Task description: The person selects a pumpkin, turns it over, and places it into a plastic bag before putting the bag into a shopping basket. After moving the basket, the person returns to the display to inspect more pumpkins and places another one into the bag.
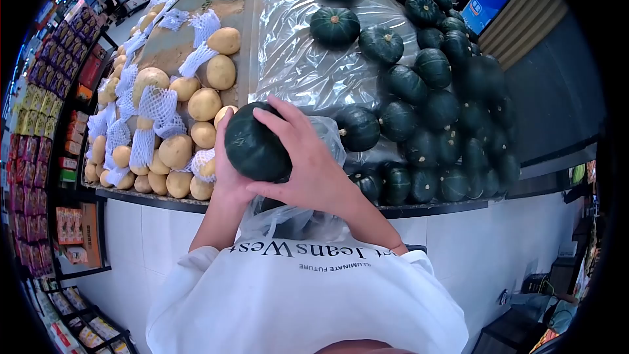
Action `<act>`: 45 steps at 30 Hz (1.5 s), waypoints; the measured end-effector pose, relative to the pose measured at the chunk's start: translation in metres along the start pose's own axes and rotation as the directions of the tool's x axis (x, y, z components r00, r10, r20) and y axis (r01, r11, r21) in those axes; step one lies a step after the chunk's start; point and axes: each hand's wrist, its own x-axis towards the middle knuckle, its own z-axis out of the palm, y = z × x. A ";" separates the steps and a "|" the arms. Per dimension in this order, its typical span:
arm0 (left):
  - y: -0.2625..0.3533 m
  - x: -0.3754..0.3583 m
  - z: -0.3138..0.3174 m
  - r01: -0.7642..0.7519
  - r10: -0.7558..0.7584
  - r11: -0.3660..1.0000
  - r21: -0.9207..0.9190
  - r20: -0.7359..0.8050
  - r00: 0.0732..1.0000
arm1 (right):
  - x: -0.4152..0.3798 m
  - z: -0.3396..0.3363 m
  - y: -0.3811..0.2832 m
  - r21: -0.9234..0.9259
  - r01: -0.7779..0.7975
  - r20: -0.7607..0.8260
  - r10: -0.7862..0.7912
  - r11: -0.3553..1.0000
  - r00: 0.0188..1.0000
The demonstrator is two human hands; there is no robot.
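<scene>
A dark green kabocha squash [257,142] is held up between both my hands, just over the near edge of the display. My left hand [226,172] cups it from the left and below, with its fingers largely hidden behind it. Across the squash's right side lies my right hand [303,160], fingers over the top and thumb along the lower edge. A clear plastic bag [318,224] hangs below and behind my right forearm, with something dark showing through it. More kabocha squashes [359,128] sit just right of my right hand.
Tan round produce [175,152], some in white foam nets [142,147], is heaped on the left. Clear plastic sheeting [288,59] covers the display's middle. Squashes are piled along the right. Packaged goods fill a shelf [42,131] at far left; a blue sign [485,5] stands at back right.
</scene>
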 end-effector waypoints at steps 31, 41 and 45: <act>-0.001 -0.027 -0.025 -0.227 -0.144 0.458 0.859 0.324 0.935 | -0.023 -0.019 0.033 0.369 -0.198 0.243 0.111 0.908 0.964; -0.011 0.001 -0.037 -0.498 -0.203 0.115 0.860 0.511 0.835 | -0.041 -0.019 0.045 0.060 -0.122 0.164 0.110 0.991 0.980; -0.014 0.009 -0.036 -0.698 -0.165 -0.178 0.694 0.678 0.717 | -0.048 -0.031 0.042 -0.035 -0.081 0.177 0.085 0.996 0.980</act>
